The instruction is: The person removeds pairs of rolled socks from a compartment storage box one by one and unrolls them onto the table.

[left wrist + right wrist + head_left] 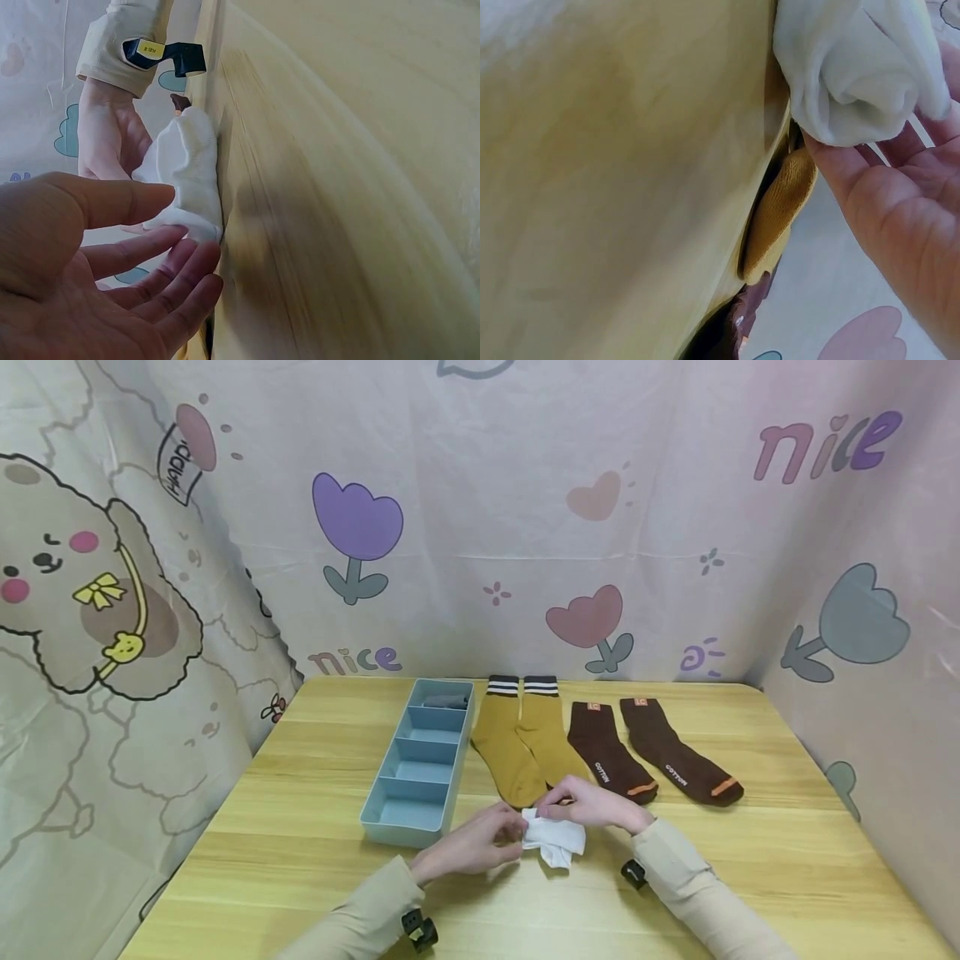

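A white sock, folded into a loose bundle with one end hanging out, lies on the table between the two hands. My left hand holds its left edge, thumb on one side and fingertips on the other, as the left wrist view shows. From the far side, my right hand grips the bundle's upper part. Rolled layers of the white sock show in the right wrist view, with the fingers partly hidden behind them. Just beyond the hands lie mustard socks with striped cuffs.
Left of the socks stands a blue-grey divided box, with a dark rolled item in its far compartment. Two brown socks lie flat to the right. A printed curtain hangs behind the wooden table.
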`<state>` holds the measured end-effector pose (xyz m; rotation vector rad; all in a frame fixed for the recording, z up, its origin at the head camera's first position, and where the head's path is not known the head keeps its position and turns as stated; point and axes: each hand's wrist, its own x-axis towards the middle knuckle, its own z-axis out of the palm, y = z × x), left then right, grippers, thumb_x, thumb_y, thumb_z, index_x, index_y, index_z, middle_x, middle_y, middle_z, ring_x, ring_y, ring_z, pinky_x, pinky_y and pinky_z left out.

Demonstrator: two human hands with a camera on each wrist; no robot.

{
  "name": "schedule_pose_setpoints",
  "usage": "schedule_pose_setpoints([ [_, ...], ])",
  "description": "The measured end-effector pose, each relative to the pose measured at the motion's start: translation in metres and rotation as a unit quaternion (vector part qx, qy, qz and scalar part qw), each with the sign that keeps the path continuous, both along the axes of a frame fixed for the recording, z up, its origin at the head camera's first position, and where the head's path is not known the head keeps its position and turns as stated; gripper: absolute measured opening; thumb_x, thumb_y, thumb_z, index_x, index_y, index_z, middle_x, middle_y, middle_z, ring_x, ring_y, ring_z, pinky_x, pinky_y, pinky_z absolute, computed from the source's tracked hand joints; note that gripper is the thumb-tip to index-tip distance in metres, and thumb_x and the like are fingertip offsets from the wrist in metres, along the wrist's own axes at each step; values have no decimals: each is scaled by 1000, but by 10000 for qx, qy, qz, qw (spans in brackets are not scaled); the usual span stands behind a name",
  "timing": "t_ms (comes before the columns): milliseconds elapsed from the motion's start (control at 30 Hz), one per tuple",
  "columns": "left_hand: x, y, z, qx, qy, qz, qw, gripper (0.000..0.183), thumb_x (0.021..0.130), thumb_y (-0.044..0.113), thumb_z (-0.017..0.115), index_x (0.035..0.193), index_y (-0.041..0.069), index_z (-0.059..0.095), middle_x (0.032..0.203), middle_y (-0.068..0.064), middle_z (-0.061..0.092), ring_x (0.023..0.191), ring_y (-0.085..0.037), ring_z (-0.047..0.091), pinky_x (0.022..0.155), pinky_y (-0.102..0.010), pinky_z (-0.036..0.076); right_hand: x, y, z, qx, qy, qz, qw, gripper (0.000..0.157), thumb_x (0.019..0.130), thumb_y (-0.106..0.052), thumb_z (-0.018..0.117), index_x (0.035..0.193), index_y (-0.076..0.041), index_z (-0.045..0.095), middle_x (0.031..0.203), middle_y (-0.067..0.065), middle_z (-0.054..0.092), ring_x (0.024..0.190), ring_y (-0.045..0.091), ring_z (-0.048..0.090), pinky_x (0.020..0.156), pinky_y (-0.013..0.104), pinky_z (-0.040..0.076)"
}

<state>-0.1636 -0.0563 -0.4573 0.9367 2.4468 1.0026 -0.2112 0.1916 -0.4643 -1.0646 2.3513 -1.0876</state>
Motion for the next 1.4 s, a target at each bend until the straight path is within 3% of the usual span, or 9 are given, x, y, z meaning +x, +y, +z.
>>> schedule_pose_setpoints([
  [167, -1, 1, -2, 46, 95, -119, 9999, 23, 91, 8, 68, 113, 2, 68, 106, -10, 69, 97, -17, 66, 89, -24, 54, 0, 0, 0, 47, -68, -21, 10000, 24, 100, -15, 58, 103, -4, 79, 116, 17, 75, 110, 21, 70, 90, 20, 53],
  [400, 1, 1, 1, -195, 286, -67, 9994, 20, 92, 4, 63, 109, 6, 74, 112, -5, 72, 105, -14, 66, 95, -27, 53, -1, -1, 0, -41, -121, 63, 9999, 23, 100, -17, 60, 104, -4, 79, 114, 15, 76, 103, 8, 69, 88, 19, 53],
  [600, 2, 1, 1, -287, 373, -106, 9988, 25, 93, -2, 59, 101, 11, 78, 112, -2, 74, 109, -14, 66, 99, -29, 52, 2, 1, 3, 267, 175, 103, 9994, 13, 88, -14, 76, 100, -9, 78, 113, 10, 77, 109, 16, 69, 96, 26, 53],
  [733, 2, 2, 0, -373, 342, -173, 9986, 27, 92, -3, 58, 100, 12, 79, 110, 0, 76, 112, -13, 67, 101, -29, 51, 4, 1, 5, 498, 208, 61, 9985, 20, 79, -12, 82, 98, -13, 76, 113, 5, 77, 107, 14, 66, 96, 28, 52],
  [933, 2, 3, 0, -386, 120, -256, 9989, 27, 93, 0, 59, 105, 13, 79, 112, 3, 77, 112, -10, 67, 101, -26, 51, 7, -1, 5, 681, 322, 24, 9972, 25, 75, -8, 83, 97, -14, 72, 114, 3, 76, 105, 11, 64, 94, 28, 50],
  [1200, 5, 5, -1, -282, 110, -875, 9957, 29, 97, 2, 59, 119, 13, 75, 119, 0, 75, 101, 1, 63, 91, -15, 50, 8, -2, 5, 657, 538, -11, 9964, 23, 77, -6, 81, 97, -11, 70, 107, 4, 75, 93, 5, 60, 82, 21, 48],
  [1400, 6, 6, -2, -410, 246, -1042, 9934, 34, 96, -2, 55, 123, 11, 72, 119, -1, 74, 87, 2, 56, 85, -14, 48, 7, -1, 2, 633, 684, -154, 9955, 23, 80, -6, 78, 101, -9, 68, 101, 3, 74, 90, 5, 60, 82, 20, 50],
])
